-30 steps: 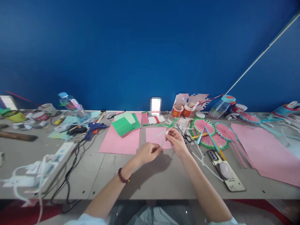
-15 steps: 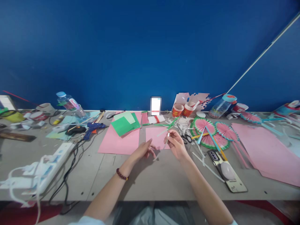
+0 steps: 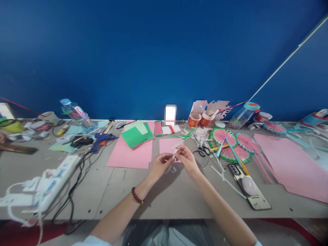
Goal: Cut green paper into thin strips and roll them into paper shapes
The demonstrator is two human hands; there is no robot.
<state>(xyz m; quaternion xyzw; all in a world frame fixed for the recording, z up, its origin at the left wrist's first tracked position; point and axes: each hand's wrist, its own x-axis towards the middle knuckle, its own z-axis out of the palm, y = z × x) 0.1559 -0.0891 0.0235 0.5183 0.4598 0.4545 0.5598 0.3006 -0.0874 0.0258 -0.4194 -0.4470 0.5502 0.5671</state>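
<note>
Both hands meet over the front edge of a small pink sheet (image 3: 167, 145). My left hand (image 3: 161, 164) is closed in a pinch on one side of a small white strip (image 3: 174, 155). From the other side, the fingertips of my right hand (image 3: 189, 161) pinch the same strip. Its kind is too small to make out, and the fingers cover part of it. Just beyond my right hand, a pale strip (image 3: 177, 145) and a green strip (image 3: 189, 133) lie on the table. Black-handled scissors (image 3: 205, 150) rest to the right of that hand.
Left of the hands, green sheets (image 3: 134, 137) lie on a larger pink sheet (image 3: 130, 157). A blue glue gun (image 3: 101, 140) and a power strip (image 3: 60, 177) are farther left. On the right are watermelon-patterned paper fans (image 3: 225, 138), a phone (image 3: 249, 188) and red paper cups (image 3: 195, 119).
My left hand has risen and moved right to meet the right hand, its loose fingers now pinched. The right hand has come slightly lower, and both now hold the white strip.
</note>
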